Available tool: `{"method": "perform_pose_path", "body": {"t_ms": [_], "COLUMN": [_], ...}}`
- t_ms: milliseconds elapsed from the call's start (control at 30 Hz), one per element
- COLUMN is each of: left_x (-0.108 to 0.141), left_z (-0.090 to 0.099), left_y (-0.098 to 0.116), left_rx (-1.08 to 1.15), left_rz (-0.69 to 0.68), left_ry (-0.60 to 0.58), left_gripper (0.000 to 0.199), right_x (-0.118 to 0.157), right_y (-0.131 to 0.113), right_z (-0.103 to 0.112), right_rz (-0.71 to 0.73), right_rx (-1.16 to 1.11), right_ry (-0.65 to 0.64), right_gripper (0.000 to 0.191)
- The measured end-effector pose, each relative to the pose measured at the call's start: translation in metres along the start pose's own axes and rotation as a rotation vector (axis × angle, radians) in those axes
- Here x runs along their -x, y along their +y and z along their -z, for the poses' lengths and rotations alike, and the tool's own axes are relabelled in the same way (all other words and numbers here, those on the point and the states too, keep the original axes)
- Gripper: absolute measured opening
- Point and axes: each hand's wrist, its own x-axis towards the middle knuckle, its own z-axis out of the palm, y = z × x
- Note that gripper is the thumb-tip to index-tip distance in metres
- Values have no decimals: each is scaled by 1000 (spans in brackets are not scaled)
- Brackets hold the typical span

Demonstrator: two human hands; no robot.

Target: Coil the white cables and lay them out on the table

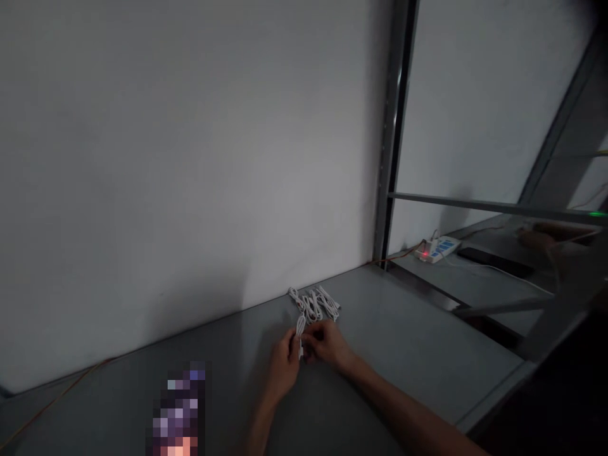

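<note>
Between my two hands is a white cable (301, 325), folded into a narrow bundle with a loop at its upper end and a white plug showing below. My left hand (285, 361) is closed around the bundle's middle from the left. From the right, my right hand (327, 345) pinches at the same bundle, its fingertips bent in close to the plug; exactly what they grip is partly hidden. Just beyond my hands, several more white coiled cables (312, 308) lie side by side on the grey shelf (380, 335), near the wall.
A pale wall (190, 158) stands behind the shelf. To the right are a metal upright (392, 133) and a crossbar (456, 203). Past them lie a power strip (439, 249) with a red light and a dark flat phone-like object (494, 261). Another person's hand (539, 239) shows there. A blurred patch (178, 408) covers the lower left.
</note>
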Motion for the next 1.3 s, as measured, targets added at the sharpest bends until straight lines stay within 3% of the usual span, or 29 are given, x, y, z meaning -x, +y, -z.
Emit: {"method": "perform_pose_path", "body": {"t_ms": [300, 700, 967, 1167, 1300], "left_x": [-3, -4, -8, -11, -10], "left_z": [-1, 3, 1, -1, -3], "left_y": [-1, 3, -4, -14, -14], "left_rx": [12, 37, 157, 385, 471], "left_rz": [-6, 28, 167, 292, 334], "left_ry": [27, 19, 115, 123, 150], "left_gripper": [31, 31, 47, 51, 50], "right_x": [1, -2, 3, 6, 2], "right_y": [-7, 2, -4, -10, -5], "right_z": [3, 5, -2, 1, 2], "right_rz": [18, -1, 181, 282, 270], "right_rx": [-43, -66, 268, 326, 338], "right_ry": [-15, -69, 125, 151, 140], "right_gripper": [23, 22, 11, 10, 7]}}
